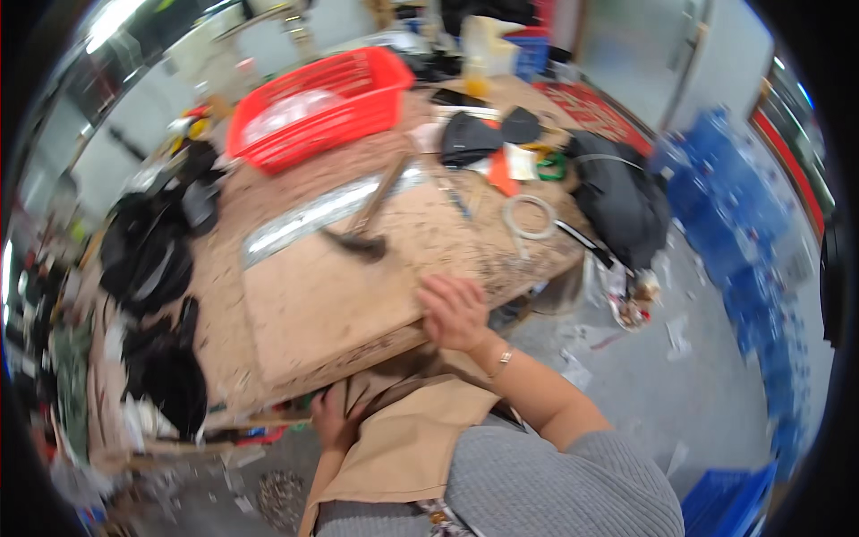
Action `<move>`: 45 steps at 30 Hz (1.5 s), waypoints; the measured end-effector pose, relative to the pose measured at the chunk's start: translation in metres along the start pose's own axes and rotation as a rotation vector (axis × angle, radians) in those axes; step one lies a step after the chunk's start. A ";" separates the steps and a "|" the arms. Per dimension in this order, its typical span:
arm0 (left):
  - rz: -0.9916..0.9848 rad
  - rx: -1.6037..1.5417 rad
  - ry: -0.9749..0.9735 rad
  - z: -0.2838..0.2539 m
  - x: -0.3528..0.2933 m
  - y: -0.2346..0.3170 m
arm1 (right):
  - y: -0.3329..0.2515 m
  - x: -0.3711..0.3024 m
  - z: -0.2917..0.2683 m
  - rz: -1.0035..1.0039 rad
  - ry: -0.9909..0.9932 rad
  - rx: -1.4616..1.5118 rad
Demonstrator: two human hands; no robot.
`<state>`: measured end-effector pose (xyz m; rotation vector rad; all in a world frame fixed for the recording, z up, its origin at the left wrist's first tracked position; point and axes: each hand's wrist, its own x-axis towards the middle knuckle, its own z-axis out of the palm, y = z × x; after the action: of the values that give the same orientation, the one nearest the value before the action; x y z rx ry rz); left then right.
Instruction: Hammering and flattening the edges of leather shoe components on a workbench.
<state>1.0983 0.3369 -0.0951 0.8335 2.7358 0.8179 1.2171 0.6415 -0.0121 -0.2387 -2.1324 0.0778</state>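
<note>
My right hand point(455, 311) rests on the near edge of a flat wooden board point(322, 295) on the worn workbench point(465, 242), fingers curled over the board's corner. My left hand point(333, 419) is below the bench edge, gripping the tan apron point(407, 447) I wear. A hammer point(369, 224) with a wooden handle lies on the board beyond my right hand, next to a long metal strip point(313, 215). The picture is blurred by motion.
A red plastic basket point(318, 106) stands at the far side. Black leather pieces point(157, 259) pile along the left. A white ring point(530, 217), dark cut pieces point(474, 136) and a black bag point(622, 201) lie at the right. Blue crates point(725, 197) stand on the floor.
</note>
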 end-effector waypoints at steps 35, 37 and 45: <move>-0.456 -1.543 0.723 -0.250 0.035 -0.115 | -0.001 0.117 0.021 0.108 -0.373 0.276; -0.383 -1.518 0.788 -0.247 0.043 -0.116 | -0.003 0.137 0.024 0.077 -0.387 0.325; -0.084 -1.534 0.893 -0.272 0.049 -0.097 | 0.006 0.126 0.041 0.074 -0.616 0.285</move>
<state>0.9293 0.1732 0.0790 -0.0690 1.4760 3.0143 1.1177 0.6744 0.0685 -0.1336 -2.6820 0.5561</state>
